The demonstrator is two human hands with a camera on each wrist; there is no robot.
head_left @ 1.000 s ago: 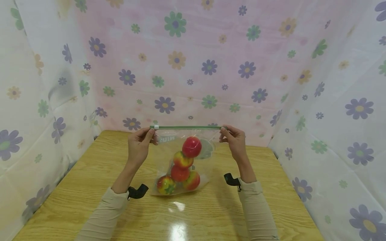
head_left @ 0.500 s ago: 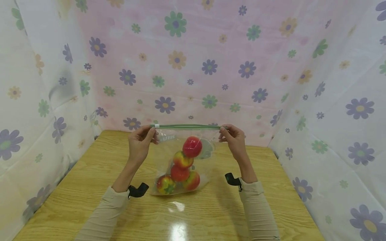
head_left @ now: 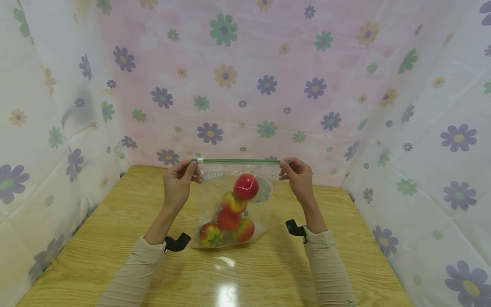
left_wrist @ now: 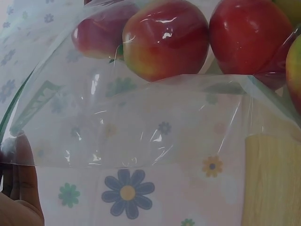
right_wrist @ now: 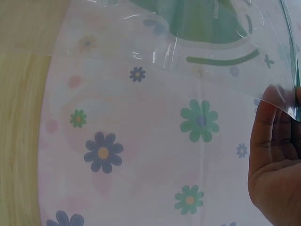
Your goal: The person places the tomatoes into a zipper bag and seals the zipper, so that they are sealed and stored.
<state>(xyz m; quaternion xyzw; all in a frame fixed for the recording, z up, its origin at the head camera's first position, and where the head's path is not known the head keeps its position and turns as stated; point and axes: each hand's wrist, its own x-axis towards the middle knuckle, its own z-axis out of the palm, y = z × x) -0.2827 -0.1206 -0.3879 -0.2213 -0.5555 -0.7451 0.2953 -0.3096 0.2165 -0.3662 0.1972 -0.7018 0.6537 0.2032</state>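
Note:
A clear slider zip bag (head_left: 261,217) with a green zip strip (head_left: 238,161) stands upright over the table, its top edge stretched taut between my hands. Several red-and-yellow apples (head_left: 246,186) are inside, stacked from the bottom up toward the right. My left hand (head_left: 177,181) pinches the top left corner, right by the white slider (head_left: 200,160). At the opposite corner, my right hand (head_left: 300,179) pinches the end of the strip between thumb and fingers. The left wrist view shows apples (left_wrist: 167,40) through the film; green print (right_wrist: 207,23) shows in the right wrist view.
The bag's bottom edge is at the wood-grain table (head_left: 326,268). Flower-print cloth (head_left: 245,85) hangs behind the table and along both sides. A black camera mount sits on each wrist, the left one (head_left: 178,242) close to the bag's lower left corner.
Both hands keep their grip on the corners. The zip strip parted slightly half a second ago and is now a thin line again; the top apple has shifted a little right.

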